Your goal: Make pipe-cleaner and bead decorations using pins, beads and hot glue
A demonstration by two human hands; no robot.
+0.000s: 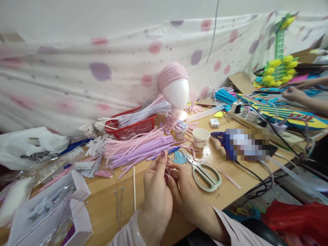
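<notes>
My left hand (156, 191) and my right hand (186, 193) meet over the front edge of the wooden table (107, 201). Both pinch a small pink piece (167, 172) between their fingertips; it is too small to name. Just beyond the fingers lie a pile of pink and lilac pipe cleaners (135, 147), a cluster of blue beads (179, 157) and mint-handled scissors (205, 172). A thin wooden stick (134, 188) lies left of my left hand.
A red basket (132, 128) of white pipe cleaners, a foam head (176, 92) with a pink band, paper cups (200, 137), a blue glue gun (220, 138) with its cable, and a power strip (246, 114) stand behind. Another person's hands (294, 94) work at far right. White boxes (53, 212) sit at left.
</notes>
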